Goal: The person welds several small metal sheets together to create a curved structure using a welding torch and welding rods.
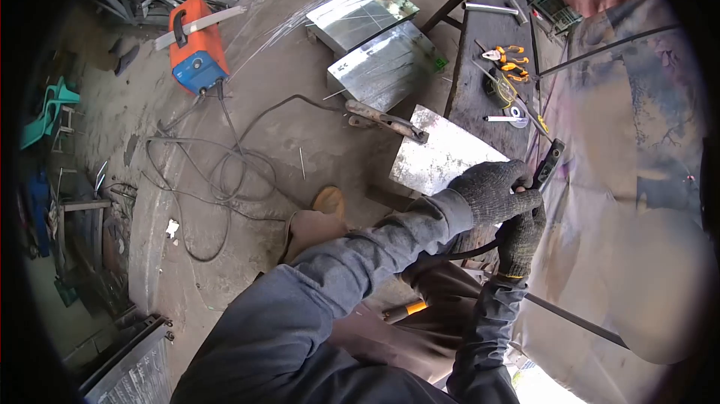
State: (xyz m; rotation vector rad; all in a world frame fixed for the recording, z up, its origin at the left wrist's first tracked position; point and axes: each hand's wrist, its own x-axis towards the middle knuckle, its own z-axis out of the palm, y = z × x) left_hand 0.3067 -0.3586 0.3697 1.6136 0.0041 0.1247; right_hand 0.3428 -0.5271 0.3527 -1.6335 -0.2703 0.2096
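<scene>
Orange welder [196, 48] on the floor — metal sheets [373, 43], pliers [508, 59] nearby.

head view, close, looking steeply down

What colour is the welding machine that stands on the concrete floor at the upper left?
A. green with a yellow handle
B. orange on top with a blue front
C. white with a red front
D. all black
B: the welding machine has an orange body with a blue front panel, and dark cables run from it across the floor.
</scene>
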